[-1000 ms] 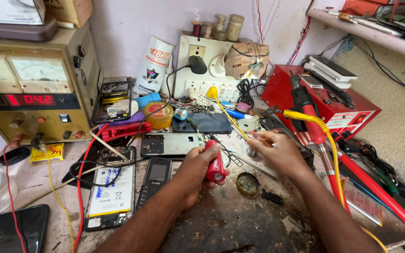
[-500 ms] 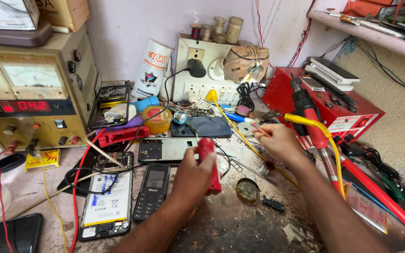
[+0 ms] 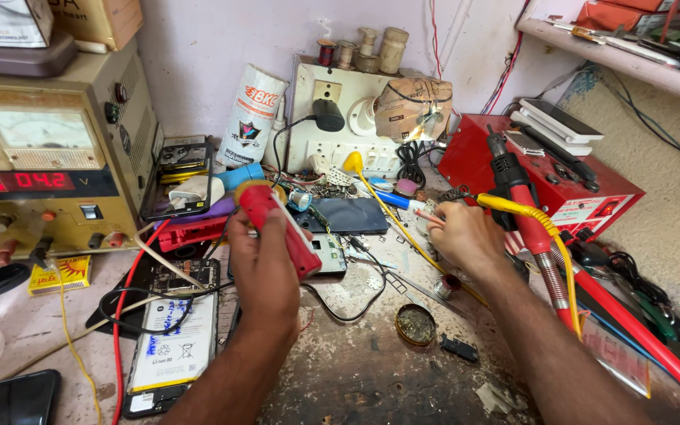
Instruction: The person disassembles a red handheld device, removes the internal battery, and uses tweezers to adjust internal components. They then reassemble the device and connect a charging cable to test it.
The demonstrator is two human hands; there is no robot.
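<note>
The left hand (image 3: pixel 265 256) is wrapped tight around a red tool (image 3: pixel 281 228) with a long red handle. The fingers are closed all the way round it, and the tool sticks out of the fist, slanting down to the right. It is held up in the air just above a small opened phone (image 3: pixel 326 253) that lies flat on the bench. The right hand (image 3: pixel 466 236) is curled almost shut, and its fingertips pinch a thin stick with a red and white tip (image 3: pixel 428 218). That tip pointing left, toward a dark phone (image 3: pixel 348 215) lying flat behind the opened one. A yellow hose (image 3: pixel 525 216) crosses just over the right wrist. Near the right hand, on the worn bench (image 3: pixel 356 378), sits a small round tin (image 3: pixel 416 324) and a tiny black part (image 3: pixel 460 348) beside it. Left of the left arm lies another phone with its back off (image 3: pixel 173 340), showing a white battery, with red and black wires over it. Further left stands a big tan power box (image 3: pixel 49 169) with a red number display. Behind the hands is a white socket board (image 3: pixel 340 118), and to the right a red box (image 3: pixel 545 181).
</note>
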